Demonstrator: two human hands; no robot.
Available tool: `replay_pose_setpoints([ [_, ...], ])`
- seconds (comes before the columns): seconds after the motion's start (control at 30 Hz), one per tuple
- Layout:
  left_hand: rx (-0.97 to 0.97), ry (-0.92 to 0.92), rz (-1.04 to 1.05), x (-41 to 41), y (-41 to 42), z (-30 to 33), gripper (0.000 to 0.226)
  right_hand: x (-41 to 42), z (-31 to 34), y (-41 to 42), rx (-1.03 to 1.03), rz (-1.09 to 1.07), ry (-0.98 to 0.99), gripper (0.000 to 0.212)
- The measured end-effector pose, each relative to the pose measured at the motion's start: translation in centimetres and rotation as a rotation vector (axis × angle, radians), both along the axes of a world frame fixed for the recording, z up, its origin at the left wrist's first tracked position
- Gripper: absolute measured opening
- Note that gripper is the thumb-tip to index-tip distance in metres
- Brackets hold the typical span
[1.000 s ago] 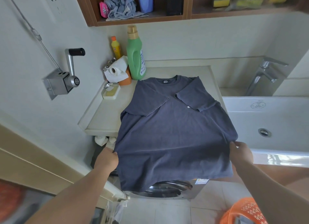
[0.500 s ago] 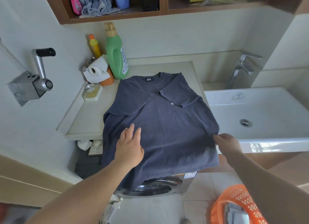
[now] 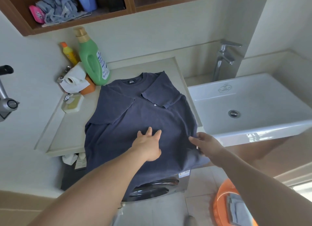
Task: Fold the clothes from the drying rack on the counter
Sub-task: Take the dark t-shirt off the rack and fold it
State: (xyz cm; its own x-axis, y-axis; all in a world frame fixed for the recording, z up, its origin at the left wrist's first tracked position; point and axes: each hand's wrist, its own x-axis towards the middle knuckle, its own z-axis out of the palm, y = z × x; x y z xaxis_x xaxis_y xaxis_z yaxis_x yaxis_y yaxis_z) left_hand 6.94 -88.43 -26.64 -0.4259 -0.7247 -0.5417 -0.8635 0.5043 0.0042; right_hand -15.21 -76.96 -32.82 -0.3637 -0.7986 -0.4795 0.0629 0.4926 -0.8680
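A dark blue T-shirt [image 3: 128, 124] lies flat on the pale counter [image 3: 67, 134], collar at the far end, both sleeves folded inward over the chest. Its lower part hangs over the counter's front edge. My left hand [image 3: 147, 144] lies flat on the middle of the shirt with fingers spread and straight. My right hand [image 3: 205, 145] pinches the shirt's right side edge near the counter's front corner.
A green detergent bottle [image 3: 92, 60], a yellow bottle [image 3: 69, 53], a paper roll [image 3: 74, 79] and a soap dish [image 3: 72, 104] crowd the counter's back left. A white sink [image 3: 253, 106] with a tap [image 3: 222, 57] stands right. A washing machine [image 3: 155, 188] sits below; an orange basket [image 3: 224, 205] is on the floor.
My left hand let go of the shirt's left edge and moved onto the middle of the cloth, then slid farther right. My right hand keeps its hold on the right edge.
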Motion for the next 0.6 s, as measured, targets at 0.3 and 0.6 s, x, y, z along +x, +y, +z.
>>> replay_pose_setpoints([
  [0.3, -0.012, -0.069, -0.012, -0.6, 0.1, 0.3, 0.083, -2.1, 0.9, 1.6, -0.044, -0.031, 0.216, 0.039],
  [0.6, -0.027, -0.113, -0.033, -0.5, 0.3, 0.3, 0.087, -5.2, 0.2, 1.9, 0.079, -0.222, 0.296, 0.039],
])
